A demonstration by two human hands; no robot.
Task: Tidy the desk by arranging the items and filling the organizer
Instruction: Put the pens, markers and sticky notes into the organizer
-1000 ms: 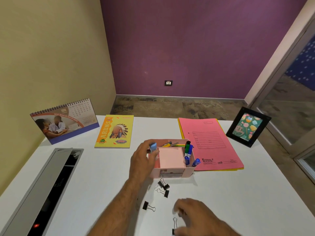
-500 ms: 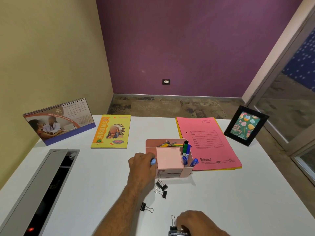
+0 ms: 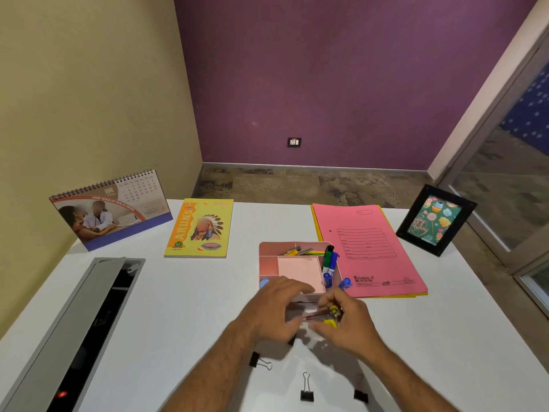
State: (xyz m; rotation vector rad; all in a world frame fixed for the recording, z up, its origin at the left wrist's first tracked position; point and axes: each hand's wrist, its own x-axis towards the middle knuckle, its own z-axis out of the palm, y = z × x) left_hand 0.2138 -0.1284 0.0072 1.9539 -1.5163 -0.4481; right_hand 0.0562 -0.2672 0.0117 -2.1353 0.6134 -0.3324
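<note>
- Organizer [image 3: 269, 257]: a pink box with compartments, standing on the white desk [image 3: 190, 307] near its middle.
- In the organizer: markers [image 3: 329, 263] upright in the right slot, pens [image 3: 294, 251] lying in the back slot, a pink notepad [image 3: 298, 272] in the middle, a blue object [image 3: 264, 283] at the left wall.
- Left hand [image 3: 274, 310]: at the organizer's front, fingers curled; what it holds I cannot tell.
- Right hand [image 3: 346, 322]: just beside the left, at the organizer's front right corner, fingers pinching a small yellow item [image 3: 331, 316], blurred.
- Binder clips [image 3: 306, 389]: three lie on the desk in front of the organizer, nearer the person.
- Pink folder [image 3: 368, 248]: just right of the organizer.
- Yellow notebook [image 3: 200, 227]: left and behind the organizer.
</note>
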